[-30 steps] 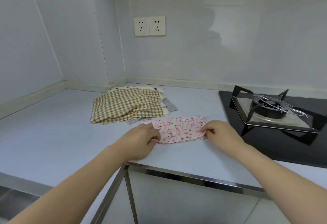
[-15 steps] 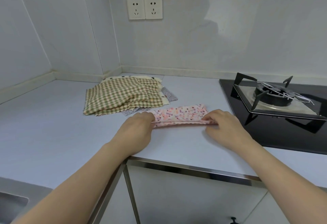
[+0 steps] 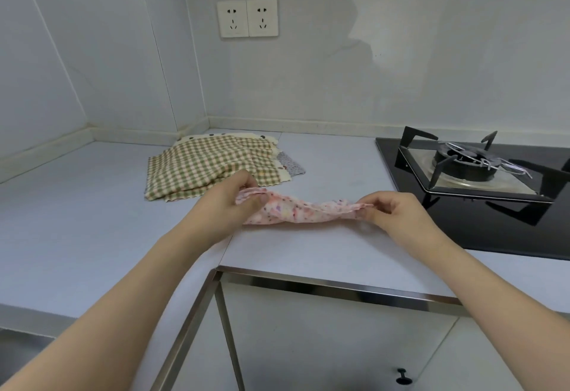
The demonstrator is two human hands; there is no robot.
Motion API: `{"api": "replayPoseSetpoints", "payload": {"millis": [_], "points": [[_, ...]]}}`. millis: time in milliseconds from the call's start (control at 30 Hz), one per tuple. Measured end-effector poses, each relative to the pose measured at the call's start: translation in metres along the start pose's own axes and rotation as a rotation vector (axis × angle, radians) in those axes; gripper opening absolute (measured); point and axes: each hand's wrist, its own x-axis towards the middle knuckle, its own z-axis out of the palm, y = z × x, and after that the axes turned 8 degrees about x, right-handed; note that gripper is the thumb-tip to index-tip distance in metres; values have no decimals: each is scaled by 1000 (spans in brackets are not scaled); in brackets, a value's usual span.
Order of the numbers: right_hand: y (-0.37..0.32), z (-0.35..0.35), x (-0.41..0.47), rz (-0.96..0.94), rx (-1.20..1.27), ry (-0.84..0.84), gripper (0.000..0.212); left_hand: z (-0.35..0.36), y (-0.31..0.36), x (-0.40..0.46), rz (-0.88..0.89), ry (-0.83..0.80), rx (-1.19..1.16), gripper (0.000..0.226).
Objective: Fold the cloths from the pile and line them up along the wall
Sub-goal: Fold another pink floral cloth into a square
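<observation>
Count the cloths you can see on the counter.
4, maybe more hidden. Pink floral cloth held between both hands; green checked cloth tops the pile; cream cloth and grey patterned cloth peek out beneath it.

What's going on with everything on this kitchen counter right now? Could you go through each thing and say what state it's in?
Pink cloth: narrow, held at both ends, sagging to the counter.
Left hand: pinching the cloth's left end.
Right hand: pinching its right end.
Checked cloth: unfolded, rumpled, on top of the pile.
Grey cloth: mostly buried under the pile.
Burner: no flame, nothing on it.
Sockets: nothing plugged in.
</observation>
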Motion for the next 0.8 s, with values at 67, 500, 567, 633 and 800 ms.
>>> {"api": "replayPoseSetpoints", "payload": {"millis": [67, 500, 567, 633, 800], "points": [[-7, -1, -9, 18, 28, -36, 5, -7, 1, -1, 10, 16, -8, 19], [-57, -35, -10, -45, 366, 36, 47, -33, 31, -5, -30, 10, -213, 24], [-59, -39, -8, -44, 320, -5, 52, -38, 29, -4, -41, 9, -205, 22], [-64, -42, -6, -14, 303, -57, 51, -40, 27, -4, -40, -18, -193, 19], [-66, -38, -2, 75, 282, -152, 44, -38, 19, -2, -68, -84, -159, 14]]}}
